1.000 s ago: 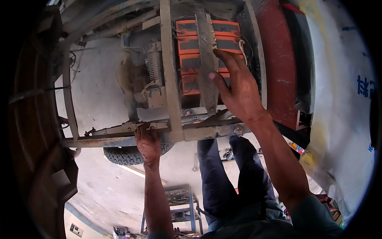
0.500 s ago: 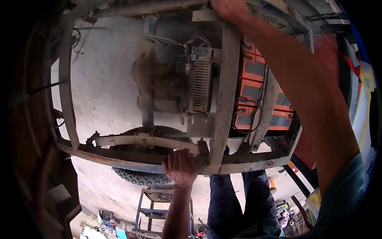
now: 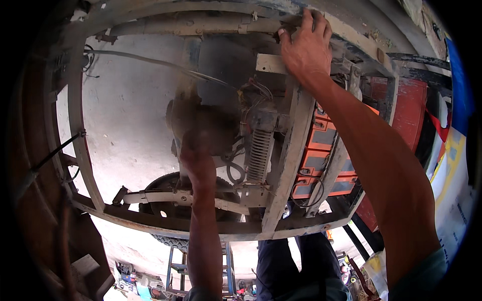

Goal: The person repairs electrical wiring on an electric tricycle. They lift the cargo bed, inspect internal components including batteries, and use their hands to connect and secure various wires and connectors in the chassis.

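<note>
A metal vehicle frame [image 3: 287, 165] lies before me, its rails dusty and worn. My right hand [image 3: 310, 52] rests on the far rail, fingers spread over it and thumb apart. My left hand [image 3: 197, 160] reaches down inside the frame to the dark axle motor [image 3: 216, 128]; its fingers are blurred, and whether they touch the motor I cannot tell. Beside the motor sits a finned metal controller box [image 3: 261, 153] with loose wires [image 3: 256, 90] at its far end. Orange-and-grey batteries [image 3: 316, 161] stand in the right bay, partly behind a slanting bar.
A leaf spring [image 3: 155, 196] and a tyre [image 3: 170, 243] lie along the near rail. A grey cable [image 3: 155, 62] crosses the left opening. Below stands a metal rack [image 3: 228, 271], with clutter on the floor. A red panel [image 3: 409, 113] is at the right.
My left hand has left the near rail and moved inward to the motor. My right hand shows more fully on the far rail. The view has shifted.
</note>
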`<move>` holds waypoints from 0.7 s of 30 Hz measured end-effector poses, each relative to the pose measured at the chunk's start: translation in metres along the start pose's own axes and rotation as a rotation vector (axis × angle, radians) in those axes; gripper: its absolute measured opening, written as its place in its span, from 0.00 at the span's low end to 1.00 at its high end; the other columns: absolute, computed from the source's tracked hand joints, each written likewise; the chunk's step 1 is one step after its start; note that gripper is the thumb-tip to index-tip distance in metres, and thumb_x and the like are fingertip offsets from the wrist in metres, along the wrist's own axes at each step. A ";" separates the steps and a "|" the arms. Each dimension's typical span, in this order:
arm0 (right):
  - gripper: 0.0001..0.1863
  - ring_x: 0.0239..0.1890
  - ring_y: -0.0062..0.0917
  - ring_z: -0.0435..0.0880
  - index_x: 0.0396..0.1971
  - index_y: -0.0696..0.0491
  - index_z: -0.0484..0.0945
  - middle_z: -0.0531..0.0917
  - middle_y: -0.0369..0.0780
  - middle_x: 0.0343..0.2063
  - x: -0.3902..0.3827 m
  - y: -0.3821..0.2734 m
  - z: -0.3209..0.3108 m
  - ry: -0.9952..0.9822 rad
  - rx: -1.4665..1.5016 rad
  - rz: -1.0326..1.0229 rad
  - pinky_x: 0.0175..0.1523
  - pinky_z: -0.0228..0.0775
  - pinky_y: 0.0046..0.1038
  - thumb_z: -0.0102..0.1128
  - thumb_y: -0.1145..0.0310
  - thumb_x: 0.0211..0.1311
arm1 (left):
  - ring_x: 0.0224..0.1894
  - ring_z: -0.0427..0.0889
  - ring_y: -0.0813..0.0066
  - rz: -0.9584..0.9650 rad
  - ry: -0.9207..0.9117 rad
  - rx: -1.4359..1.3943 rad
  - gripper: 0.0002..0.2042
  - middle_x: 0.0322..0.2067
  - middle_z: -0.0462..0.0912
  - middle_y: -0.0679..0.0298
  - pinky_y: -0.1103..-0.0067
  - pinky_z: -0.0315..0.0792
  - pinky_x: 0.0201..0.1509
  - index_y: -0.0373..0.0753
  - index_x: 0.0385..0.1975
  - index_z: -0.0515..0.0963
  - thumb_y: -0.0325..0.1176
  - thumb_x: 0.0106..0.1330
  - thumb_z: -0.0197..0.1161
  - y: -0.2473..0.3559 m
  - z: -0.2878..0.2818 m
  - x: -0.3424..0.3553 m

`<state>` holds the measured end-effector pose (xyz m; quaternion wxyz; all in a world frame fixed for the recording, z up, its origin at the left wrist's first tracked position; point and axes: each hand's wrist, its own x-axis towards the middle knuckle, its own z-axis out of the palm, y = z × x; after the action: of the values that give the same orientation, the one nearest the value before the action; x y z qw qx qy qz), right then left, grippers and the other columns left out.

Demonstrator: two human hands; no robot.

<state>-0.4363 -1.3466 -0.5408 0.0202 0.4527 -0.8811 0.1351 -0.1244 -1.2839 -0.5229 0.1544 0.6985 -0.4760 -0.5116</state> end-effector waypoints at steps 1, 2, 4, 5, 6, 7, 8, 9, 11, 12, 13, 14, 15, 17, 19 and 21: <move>0.39 0.78 0.41 0.50 0.73 0.52 0.58 0.56 0.44 0.73 0.000 0.002 -0.001 -0.119 0.026 0.048 0.70 0.65 0.55 0.60 0.52 0.69 | 0.44 0.85 0.69 -0.129 -0.059 -0.137 0.16 0.45 0.86 0.60 0.74 0.79 0.46 0.34 0.56 0.80 0.38 0.76 0.61 -0.016 0.017 0.033; 0.38 0.78 0.42 0.51 0.73 0.52 0.58 0.57 0.44 0.73 0.002 -0.004 -0.002 -0.118 0.042 0.051 0.70 0.65 0.55 0.60 0.52 0.69 | 0.45 0.86 0.67 -0.252 -0.084 -0.258 0.17 0.46 0.86 0.59 0.73 0.80 0.49 0.34 0.56 0.79 0.39 0.76 0.61 -0.023 0.023 0.067; 0.38 0.77 0.43 0.52 0.73 0.52 0.59 0.58 0.44 0.72 0.005 -0.017 -0.002 -0.110 0.067 0.054 0.70 0.66 0.54 0.60 0.52 0.69 | 0.49 0.86 0.62 -0.381 -0.134 -0.571 0.17 0.47 0.86 0.58 0.69 0.81 0.54 0.33 0.57 0.78 0.39 0.77 0.59 -0.035 0.042 0.121; 0.38 0.78 0.43 0.52 0.73 0.52 0.59 0.58 0.44 0.73 0.004 -0.020 -0.002 -0.131 0.070 0.061 0.70 0.66 0.53 0.61 0.52 0.69 | 0.50 0.86 0.60 -0.400 -0.166 -0.521 0.17 0.48 0.86 0.56 0.68 0.81 0.57 0.32 0.57 0.78 0.38 0.78 0.58 -0.043 0.049 0.139; 0.39 0.78 0.43 0.52 0.74 0.52 0.59 0.58 0.44 0.73 0.004 -0.016 -0.002 -0.125 0.058 0.056 0.70 0.66 0.53 0.61 0.52 0.69 | 0.51 0.86 0.60 -0.374 -0.172 -0.579 0.17 0.48 0.86 0.55 0.67 0.81 0.57 0.31 0.57 0.77 0.38 0.78 0.57 -0.038 0.063 0.144; 0.39 0.78 0.42 0.52 0.74 0.52 0.59 0.58 0.44 0.73 0.005 -0.012 -0.001 -0.119 0.049 0.052 0.70 0.66 0.53 0.61 0.52 0.69 | 0.52 0.86 0.60 -0.347 -0.176 -0.636 0.17 0.48 0.86 0.54 0.67 0.81 0.58 0.31 0.57 0.76 0.37 0.78 0.57 -0.033 0.078 0.145; 0.39 0.78 0.42 0.52 0.74 0.52 0.58 0.58 0.44 0.73 0.004 -0.009 -0.004 -0.119 0.033 0.051 0.70 0.67 0.53 0.61 0.52 0.69 | 0.52 0.85 0.60 -0.330 -0.184 -0.692 0.17 0.48 0.86 0.53 0.67 0.81 0.58 0.31 0.57 0.76 0.37 0.79 0.56 -0.028 0.088 0.143; 0.39 0.77 0.42 0.53 0.74 0.52 0.58 0.58 0.43 0.73 0.005 -0.009 -0.004 -0.128 0.046 0.049 0.69 0.67 0.54 0.61 0.52 0.69 | 0.52 0.86 0.60 -0.321 -0.202 -0.715 0.16 0.48 0.86 0.53 0.67 0.81 0.58 0.31 0.57 0.75 0.36 0.79 0.56 -0.023 0.087 0.145; 0.39 0.77 0.43 0.52 0.74 0.52 0.58 0.58 0.44 0.72 0.003 -0.010 -0.002 -0.119 0.037 0.040 0.69 0.67 0.54 0.61 0.52 0.69 | 0.51 0.86 0.60 -0.317 -0.248 -0.770 0.16 0.47 0.86 0.52 0.67 0.82 0.58 0.31 0.57 0.75 0.36 0.79 0.56 -0.012 0.088 0.144; 0.39 0.77 0.43 0.52 0.73 0.52 0.58 0.58 0.44 0.72 0.002 -0.009 0.000 -0.116 0.035 0.035 0.69 0.67 0.54 0.61 0.53 0.68 | 0.50 0.87 0.60 -0.303 -0.267 -0.729 0.15 0.47 0.86 0.52 0.67 0.82 0.58 0.31 0.56 0.75 0.36 0.79 0.56 0.001 0.087 0.139; 0.39 0.78 0.43 0.52 0.73 0.52 0.59 0.58 0.44 0.72 0.000 -0.007 0.002 -0.126 0.035 0.045 0.69 0.68 0.54 0.61 0.53 0.68 | 0.49 0.87 0.60 -0.292 -0.287 -0.687 0.15 0.47 0.86 0.51 0.68 0.83 0.57 0.31 0.56 0.75 0.36 0.79 0.56 0.016 0.084 0.133; 0.39 0.78 0.43 0.52 0.73 0.52 0.59 0.58 0.44 0.72 0.000 -0.005 0.002 -0.122 0.031 0.043 0.69 0.68 0.54 0.61 0.53 0.68 | 0.48 0.87 0.60 -0.269 -0.302 -0.647 0.15 0.46 0.86 0.51 0.68 0.83 0.57 0.31 0.55 0.75 0.36 0.79 0.56 0.031 0.078 0.130; 0.39 0.77 0.43 0.52 0.73 0.52 0.59 0.58 0.44 0.72 0.001 -0.006 0.001 -0.112 0.029 0.040 0.69 0.68 0.54 0.62 0.53 0.68 | 0.47 0.88 0.59 -0.234 -0.314 -0.673 0.14 0.46 0.86 0.51 0.69 0.84 0.57 0.31 0.53 0.76 0.36 0.78 0.58 0.037 0.075 0.131; 0.39 0.77 0.43 0.52 0.73 0.52 0.59 0.58 0.44 0.72 0.003 -0.006 0.000 -0.101 0.032 0.033 0.68 0.68 0.54 0.62 0.53 0.67 | 0.49 0.88 0.59 -0.224 -0.333 -0.655 0.14 0.46 0.86 0.50 0.68 0.84 0.58 0.31 0.52 0.76 0.36 0.78 0.58 0.050 0.072 0.129; 0.39 0.77 0.43 0.53 0.73 0.53 0.59 0.58 0.44 0.72 0.002 -0.006 0.000 -0.097 0.037 0.027 0.68 0.68 0.54 0.62 0.53 0.67 | 0.50 0.87 0.59 -0.225 -0.340 -0.631 0.14 0.47 0.86 0.50 0.68 0.83 0.59 0.30 0.52 0.77 0.36 0.78 0.59 0.054 0.072 0.129; 0.40 0.77 0.43 0.53 0.73 0.53 0.59 0.58 0.45 0.72 0.003 -0.007 -0.001 -0.094 0.035 0.025 0.68 0.68 0.54 0.62 0.52 0.67 | 0.51 0.87 0.59 -0.233 -0.335 -0.604 0.14 0.48 0.86 0.51 0.68 0.83 0.60 0.30 0.52 0.77 0.36 0.77 0.59 0.052 0.075 0.132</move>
<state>-0.4328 -1.3527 -0.5379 -0.0309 0.4477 -0.8842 0.1293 -0.2119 -1.3979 -0.5930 0.2142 0.5773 -0.2395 -0.7507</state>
